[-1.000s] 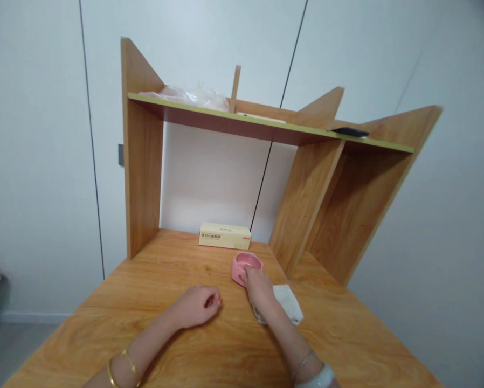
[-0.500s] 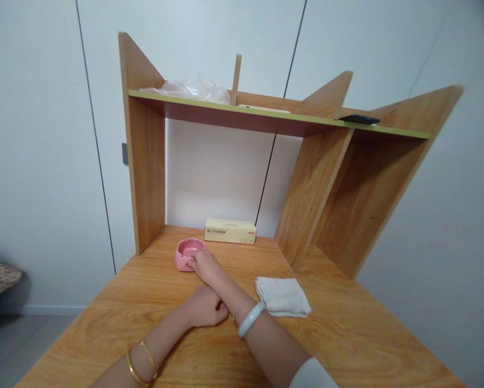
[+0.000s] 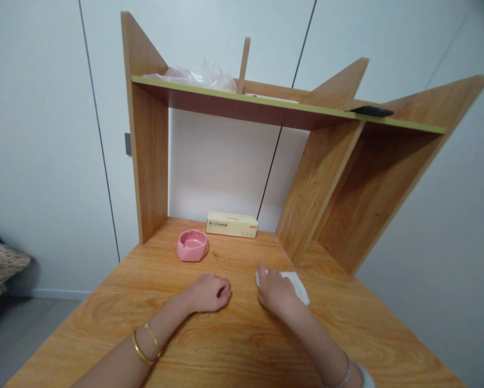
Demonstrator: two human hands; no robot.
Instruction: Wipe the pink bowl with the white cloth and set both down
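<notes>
My right hand [image 3: 277, 291] lies over the folded white cloth [image 3: 301, 286], covering its left part. Its index finger points out past the cloth's edge and the other fingers are stretched forward; whether they press on the cloth is hard to tell. On the tabletop to the left rests my left hand [image 3: 210, 292], loosely curled into a fist with nothing visible in it. Beyond the left hand stands a pink faceted ashtray [image 3: 192, 253], upright and apart from both hands.
A cream cardboard box [image 3: 232, 224] with printed characters stands at the back of the wooden desk [image 3: 234, 345]. Wooden shelf panels [image 3: 315, 188] rise behind and to the right. Up on the shelf lie a clear plastic bag [image 3: 204, 78] and a flat black object [image 3: 372, 111].
My right hand has let go of the ashtray's rim and moved right onto the cloth. The ashtray now looks slightly turned. My left hand stays curled in place.
</notes>
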